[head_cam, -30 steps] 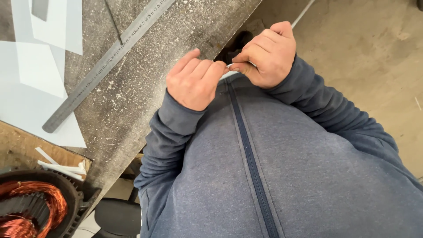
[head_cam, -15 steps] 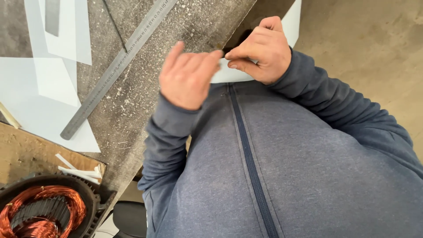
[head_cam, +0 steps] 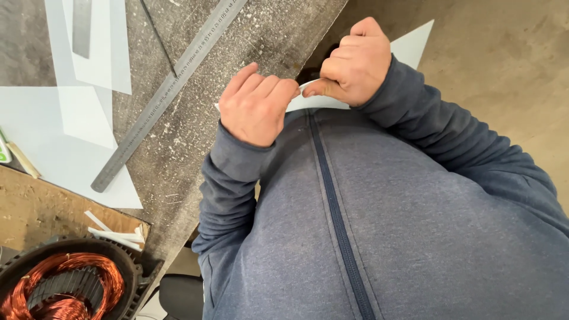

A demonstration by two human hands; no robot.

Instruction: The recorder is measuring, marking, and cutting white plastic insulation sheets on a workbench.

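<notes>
Both my hands hold one pale sheet of thin white material (head_cam: 409, 47) in front of my chest, past the edge of the workbench. My left hand (head_cam: 256, 106) is curled with its fingertips pinching the sheet's near edge. My right hand (head_cam: 354, 62) is a closed fist gripping the same edge between thumb and forefinger, only a few centimetres from the left. Most of the sheet is hidden behind my hands; a pointed corner sticks out beyond the right fist. I wear a blue-grey zipped sweatshirt.
A long steel ruler (head_cam: 169, 92) lies slantwise on the dusty grey workbench (head_cam: 267, 29). Pale sheets (head_cam: 35, 130) lie at left, one under a short metal strip (head_cam: 81, 26). A motor stator with copper windings (head_cam: 62, 287) sits bottom left beside white strips (head_cam: 115, 234) on cardboard. Concrete floor lies at right.
The sheet has come further out beyond my right fist. My left fingers, spread half a second ago, have curled onto the sheet's edge. The view has shifted slightly.
</notes>
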